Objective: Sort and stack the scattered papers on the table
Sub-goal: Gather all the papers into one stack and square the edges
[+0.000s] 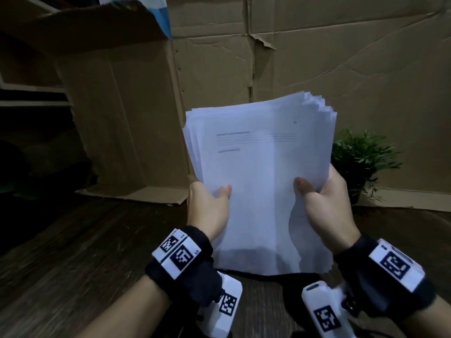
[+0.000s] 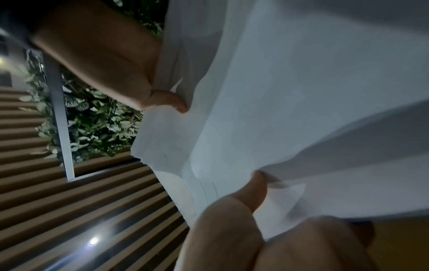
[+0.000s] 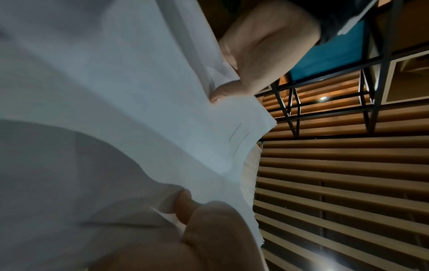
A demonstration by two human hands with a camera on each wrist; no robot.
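Observation:
A thick stack of white papers (image 1: 258, 181) stands upright in the middle of the head view, its bottom edge down near the dark wooden table (image 1: 73, 252). The top sheet carries a few faint printed lines. My left hand (image 1: 210, 203) grips the stack's left edge, thumb on the front sheet. My right hand (image 1: 324, 203) grips the right edge the same way. The sheets' top corners are fanned and uneven. From the left wrist camera, the papers (image 2: 290, 110) bend between my left hand (image 2: 243, 220) below and my right hand above. The right wrist view mirrors this: papers (image 3: 104, 91), right hand (image 3: 197, 229).
A brown cardboard sheet (image 1: 329, 57) stands as a wall behind the table, with a folded cardboard panel (image 1: 117, 106) at the left. A small green potted plant (image 1: 358, 159) sits at the right, just behind my right hand. Shelves lie in the dark at far left.

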